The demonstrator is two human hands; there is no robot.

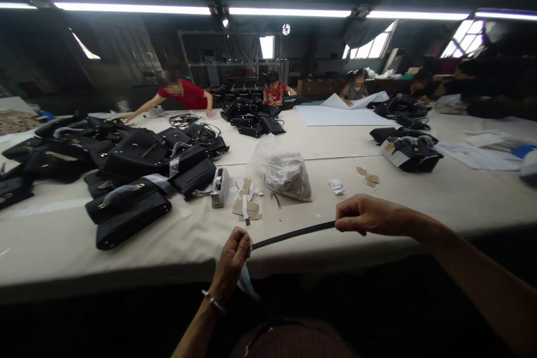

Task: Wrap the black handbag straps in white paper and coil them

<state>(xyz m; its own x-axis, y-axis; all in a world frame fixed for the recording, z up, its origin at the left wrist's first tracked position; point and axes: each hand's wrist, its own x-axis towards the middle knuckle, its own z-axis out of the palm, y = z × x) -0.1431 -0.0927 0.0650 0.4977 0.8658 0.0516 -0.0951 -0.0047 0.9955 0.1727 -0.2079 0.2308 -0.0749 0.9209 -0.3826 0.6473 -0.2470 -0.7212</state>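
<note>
A narrow black strap [293, 234] stretches almost straight between my two hands, just over the table's front edge. My left hand [235, 249] is closed round its left end, and a pale translucent strip [247, 282] dangles below that fist. At the other end my right hand [356, 215] pinches the strap, a little higher than the left. Beyond the strap lie brown paper pieces and white slips [247, 207]. A clear plastic bag [287, 170] with whitish contents sits behind it.
Black handbags [134, 212] are heaped on the left of the cloth-covered table [201, 260], beside a tape dispenser [220, 187]. Another wrapped handbag [413, 154] stands at right. White sheets [344, 116] lie farther back. Several people [195, 95] work along the far side.
</note>
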